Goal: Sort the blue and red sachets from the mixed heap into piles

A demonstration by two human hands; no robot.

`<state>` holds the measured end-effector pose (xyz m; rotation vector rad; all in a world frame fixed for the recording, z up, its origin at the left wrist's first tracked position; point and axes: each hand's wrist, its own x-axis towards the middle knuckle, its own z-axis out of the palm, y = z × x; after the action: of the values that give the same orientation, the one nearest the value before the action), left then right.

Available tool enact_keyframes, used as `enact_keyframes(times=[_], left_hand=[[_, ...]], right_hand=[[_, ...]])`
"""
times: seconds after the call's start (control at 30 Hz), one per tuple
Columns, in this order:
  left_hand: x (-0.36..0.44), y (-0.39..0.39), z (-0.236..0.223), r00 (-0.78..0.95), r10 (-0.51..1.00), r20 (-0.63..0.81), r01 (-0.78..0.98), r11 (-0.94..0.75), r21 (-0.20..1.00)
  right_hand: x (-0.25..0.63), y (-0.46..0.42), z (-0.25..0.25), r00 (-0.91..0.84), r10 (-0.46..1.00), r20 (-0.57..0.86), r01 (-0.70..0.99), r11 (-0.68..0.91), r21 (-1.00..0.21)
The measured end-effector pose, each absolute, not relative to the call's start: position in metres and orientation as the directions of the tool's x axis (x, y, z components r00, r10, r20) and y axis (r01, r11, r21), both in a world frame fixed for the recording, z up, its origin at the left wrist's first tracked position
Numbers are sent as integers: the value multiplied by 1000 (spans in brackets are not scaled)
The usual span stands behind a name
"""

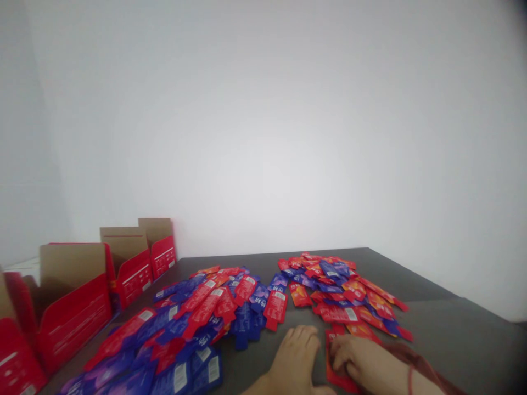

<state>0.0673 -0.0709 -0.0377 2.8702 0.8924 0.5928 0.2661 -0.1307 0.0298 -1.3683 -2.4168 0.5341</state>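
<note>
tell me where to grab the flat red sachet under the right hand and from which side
The flat red foil sachet lies flat on the dark grey table, with the right hand covering its near part. Probably best pinched at the bare far short edge, coming from above and the far side: a thin, flat packet offers only its edges, so lift one first.

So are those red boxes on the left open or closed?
Open. The red boxes stand upright along the left of the table, top flaps raised and brown insides showing. Whether anything is in them cannot be told.
</note>
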Motion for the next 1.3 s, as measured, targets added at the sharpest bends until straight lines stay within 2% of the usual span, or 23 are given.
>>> enact_keyframes(times=[0.1,0.27,0.33,0.4,0.43,0.5,0.57,0.63,0.77,0.9,0.97,1.13,1.23,1.3], left_hand=[[71,-70,-20,809,489,326,414,-868,274],[89,-59,8,948,258,186,208,-945,253],[98,-56,5,960,214,182,174,-961,214],[105,-57,-3,947,241,212,211,-965,154],[107,-59,-6,932,285,223,263,-957,124],[106,-65,-10,877,425,223,419,-905,77],[98,-73,-7,788,580,207,581,-811,62],[85,-81,-2,698,686,205,685,-723,89],[59,-85,1,663,706,250,675,-708,207],[51,-79,-12,654,720,233,660,-693,290],[52,-77,-16,637,734,236,665,-678,313],[54,-78,-13,653,723,226,646,-688,332],[54,-79,-9,653,727,212,663,-684,303],[56,-78,-7,659,722,210,670,-690,272]], right_hand=[[268,-123,25,-537,835,119,668,507,-544],[270,-122,25,-605,779,165,508,537,-673],[280,-122,29,-608,787,102,478,465,-745],[294,-120,34,-585,811,0,511,369,-776],[301,-118,36,-541,841,-36,562,329,-759],[310,-114,39,-368,930,-22,721,270,-638],[311,-110,40,-190,975,113,858,220,-464],[302,-110,37,-127,965,231,907,207,-367],[272,-113,21,-173,952,254,896,259,-361],[248,-111,0,-107,975,194,972,143,-187],[239,-109,-8,-136,972,190,973,167,-157],[228,-114,-14,-379,899,220,882,423,-207],[253,-121,-18,-376,895,241,889,422,-178],[280,-123,-25,-295,919,263,932,338,-132]])
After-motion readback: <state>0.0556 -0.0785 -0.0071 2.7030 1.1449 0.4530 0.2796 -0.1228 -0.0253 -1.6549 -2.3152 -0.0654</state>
